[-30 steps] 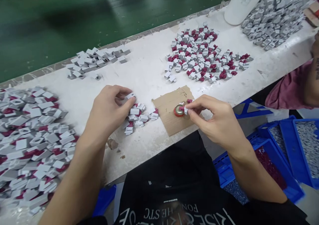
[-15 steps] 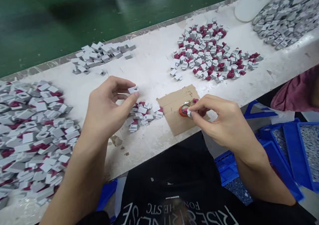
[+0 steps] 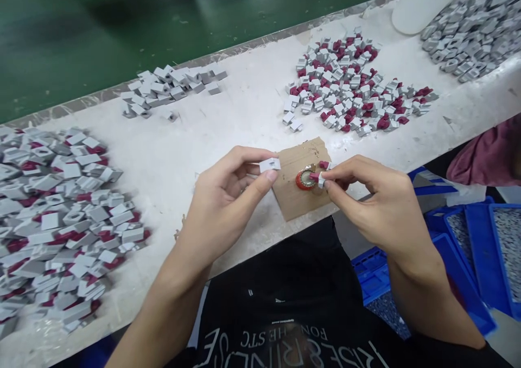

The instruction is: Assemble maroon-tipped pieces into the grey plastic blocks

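Note:
Between its thumb and forefinger my left hand (image 3: 232,197) pinches a light grey block (image 3: 269,165) with a small opening, over the left edge of a cardboard piece (image 3: 291,202). My right hand (image 3: 376,200) pinches a small grey-and-maroon part (image 3: 319,178) at the right side of the cardboard. Just left of that part, a round red-rimmed lid with a pale middle (image 3: 304,178) lies on the cardboard. Another maroon piece (image 3: 324,165) shows by my right fingertips. The two hands are apart.
A big pile of grey and maroon parts (image 3: 73,221) covers the left. Grey blocks (image 3: 171,88) lie at the back, mixed parts (image 3: 345,86) behind the cardboard. At the far right are a white container (image 3: 423,4), more grey parts (image 3: 476,31) and blue crates (image 3: 480,248) below.
My left hand has moved right with the grey block, to the cardboard, and now hides the small cluster of parts. My right hand still holds its part, slightly farther right in view.

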`<action>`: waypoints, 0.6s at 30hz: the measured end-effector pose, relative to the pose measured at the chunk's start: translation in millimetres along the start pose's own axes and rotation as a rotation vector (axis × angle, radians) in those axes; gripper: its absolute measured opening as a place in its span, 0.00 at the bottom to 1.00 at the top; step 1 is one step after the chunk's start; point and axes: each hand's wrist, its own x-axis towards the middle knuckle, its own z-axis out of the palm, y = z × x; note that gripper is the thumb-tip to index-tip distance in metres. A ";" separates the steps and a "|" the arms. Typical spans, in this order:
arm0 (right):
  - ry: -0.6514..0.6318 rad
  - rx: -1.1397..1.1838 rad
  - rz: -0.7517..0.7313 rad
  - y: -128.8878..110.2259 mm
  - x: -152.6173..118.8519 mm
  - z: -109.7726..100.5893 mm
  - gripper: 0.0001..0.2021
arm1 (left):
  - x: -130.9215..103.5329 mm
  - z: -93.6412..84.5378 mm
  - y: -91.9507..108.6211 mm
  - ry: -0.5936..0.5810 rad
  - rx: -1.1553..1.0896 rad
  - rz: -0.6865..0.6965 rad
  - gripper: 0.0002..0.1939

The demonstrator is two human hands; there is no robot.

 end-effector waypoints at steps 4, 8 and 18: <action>0.073 0.091 0.063 3.4 -3.7 3.4 0.07 | 0.3 11.3 -4.2 0.000 -0.100 -0.023 0.09; 0.197 0.389 0.199 11.6 -4.5 6.2 0.06 | 3.1 19.6 -3.8 0.012 -0.177 -0.104 0.10; 0.157 1.003 0.492 27.2 -1.3 11.7 0.07 | 3.9 39.2 10.1 -0.158 -0.403 -0.290 0.08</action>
